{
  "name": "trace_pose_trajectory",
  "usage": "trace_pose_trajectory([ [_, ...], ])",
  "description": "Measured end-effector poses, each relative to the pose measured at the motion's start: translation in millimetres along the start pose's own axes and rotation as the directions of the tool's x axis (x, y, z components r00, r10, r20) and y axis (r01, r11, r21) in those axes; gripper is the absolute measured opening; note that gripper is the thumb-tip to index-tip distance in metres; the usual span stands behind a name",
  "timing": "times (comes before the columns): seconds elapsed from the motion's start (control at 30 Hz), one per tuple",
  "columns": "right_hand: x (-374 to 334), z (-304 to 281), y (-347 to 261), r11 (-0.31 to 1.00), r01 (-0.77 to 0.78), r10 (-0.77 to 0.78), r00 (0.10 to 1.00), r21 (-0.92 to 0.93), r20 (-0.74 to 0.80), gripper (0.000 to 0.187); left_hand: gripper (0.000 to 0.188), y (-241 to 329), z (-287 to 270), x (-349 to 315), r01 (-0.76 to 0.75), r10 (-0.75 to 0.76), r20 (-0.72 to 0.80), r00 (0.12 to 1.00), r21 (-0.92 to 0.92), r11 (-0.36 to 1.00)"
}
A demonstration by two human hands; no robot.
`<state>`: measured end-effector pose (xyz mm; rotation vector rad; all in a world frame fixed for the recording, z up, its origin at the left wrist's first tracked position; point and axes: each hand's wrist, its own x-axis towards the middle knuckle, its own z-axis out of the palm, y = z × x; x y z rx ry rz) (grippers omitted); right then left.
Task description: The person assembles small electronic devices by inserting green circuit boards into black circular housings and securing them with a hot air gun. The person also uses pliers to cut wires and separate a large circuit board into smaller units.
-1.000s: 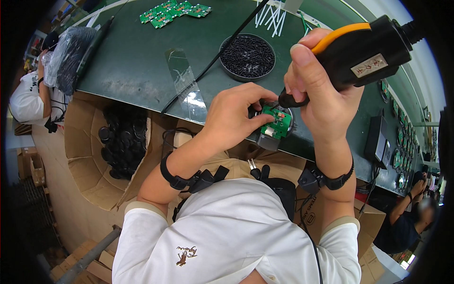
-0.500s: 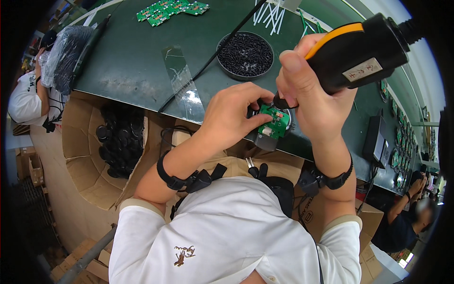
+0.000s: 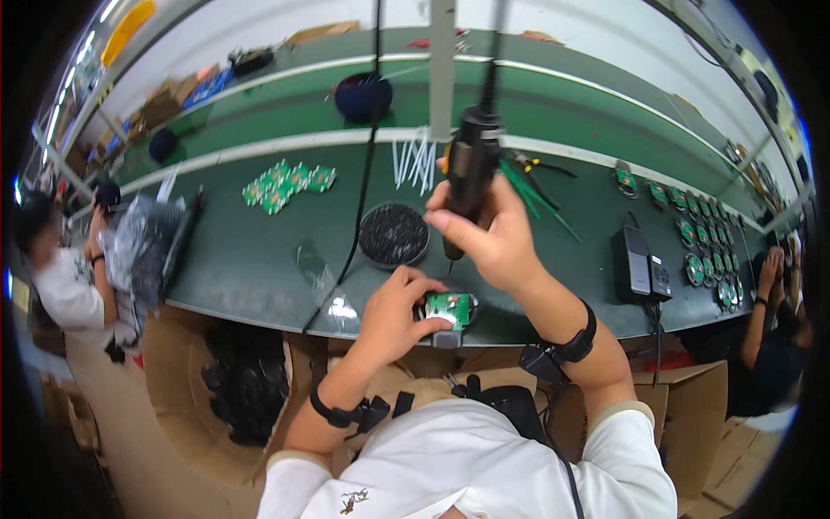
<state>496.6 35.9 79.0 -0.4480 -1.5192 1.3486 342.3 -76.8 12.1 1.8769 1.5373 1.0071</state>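
My right hand is wrapped around a black and orange electric screwdriver, held upright with its bit pointing down just above the bench. A small green circuit board sits in a dark holder at the near edge of the green bench. My left hand holds that board from the left, fingers on its edge. The screwdriver tip hangs a little above and behind the board. A round black dish of small dark screws lies just beyond my left hand.
Green boards lie in a cluster at back left, white strips behind the dish. Black boxes and rows of round green boards fill the right. Cardboard box with dark parts at my left. Other people sit at the left and right.
The view has tilted up to show more of the bench. My right hand lifted the screwdriver off the board; it now stands upright above it. My left hand stays on the board.
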Motion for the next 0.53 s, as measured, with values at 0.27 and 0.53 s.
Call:
trace_pose_trajectory([
  [0.27, -74.8, -49.9, 17.8, 0.627, -0.208, 0.454, 0.881, -0.751, 0.136, 0.055, 0.047, 6.0, 11.2, 5.9, -0.022, 0.021, -0.035, 0.999, -0.021, 1.000],
  [0.53, -88.0, -158.3, -52.3, 0.892, -0.358, 0.284, 0.919, -0.275, -0.275, 0.049, 0.036, -40.8, 27.1, -14.7, -0.039, -0.027, -0.206, 0.978, -0.309, 0.950],
])
